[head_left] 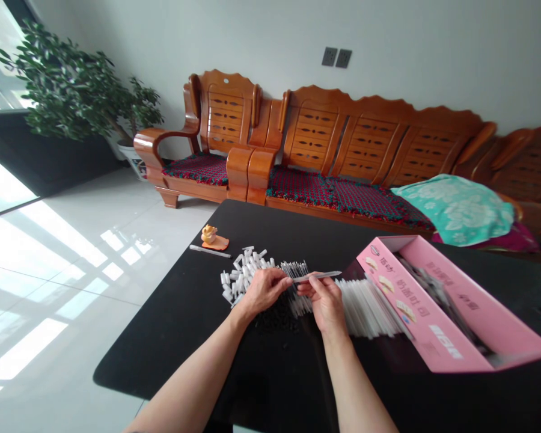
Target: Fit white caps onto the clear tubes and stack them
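My right hand [325,297] pinches a clear pen barrel [320,276] and holds it level above a black table [198,325]. My left hand [264,288] has its fingers closed at the barrel's left end, over a small part I cannot make out. Under the hands lie a pile of white pen caps [241,273], a row of thin refills [294,269], a heap of small black parts [277,317] and a spread of white pen barrels [365,304].
An open pink cardboard box [446,319] with finished pens sits at the right. A single pen [210,251] and a small orange figure [211,236] lie at the far left of the table. Wooden benches with red cushions [297,180] stand behind, a potted plant [72,90] at the left.
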`<action>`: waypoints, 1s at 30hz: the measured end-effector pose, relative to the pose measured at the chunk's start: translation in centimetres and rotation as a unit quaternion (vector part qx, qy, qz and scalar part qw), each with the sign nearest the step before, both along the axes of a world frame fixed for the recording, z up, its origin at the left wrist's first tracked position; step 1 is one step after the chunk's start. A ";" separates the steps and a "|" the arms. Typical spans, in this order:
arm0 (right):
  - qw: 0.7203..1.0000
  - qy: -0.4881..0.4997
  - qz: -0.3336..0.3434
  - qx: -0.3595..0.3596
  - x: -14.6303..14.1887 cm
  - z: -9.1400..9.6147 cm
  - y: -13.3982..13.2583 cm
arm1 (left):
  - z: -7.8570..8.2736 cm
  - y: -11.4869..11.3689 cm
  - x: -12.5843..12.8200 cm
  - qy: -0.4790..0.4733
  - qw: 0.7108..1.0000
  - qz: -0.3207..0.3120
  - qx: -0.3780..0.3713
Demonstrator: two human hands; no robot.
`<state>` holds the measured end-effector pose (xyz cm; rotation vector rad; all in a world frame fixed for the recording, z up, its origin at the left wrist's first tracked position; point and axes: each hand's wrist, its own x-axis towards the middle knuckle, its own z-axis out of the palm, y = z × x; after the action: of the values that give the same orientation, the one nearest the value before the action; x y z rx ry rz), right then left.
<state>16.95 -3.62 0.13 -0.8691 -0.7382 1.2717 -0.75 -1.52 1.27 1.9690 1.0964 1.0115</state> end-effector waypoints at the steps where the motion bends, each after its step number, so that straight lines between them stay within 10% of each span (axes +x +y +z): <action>1: 1.000 -0.002 0.003 0.000 0.0 0.0 0.0 | -0.1 0.0 0.0 0.005 1.000 0.000 0.002; 30: 1.000 -0.001 0.010 0.001 0.0 -0.1 -0.1 | -0.5 0.2 0.1 -0.036 0.999 0.021 -0.018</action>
<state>16.99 -3.76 0.03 -0.8630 -0.7518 1.2873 -0.68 -1.32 0.75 1.8743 1.1133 1.0684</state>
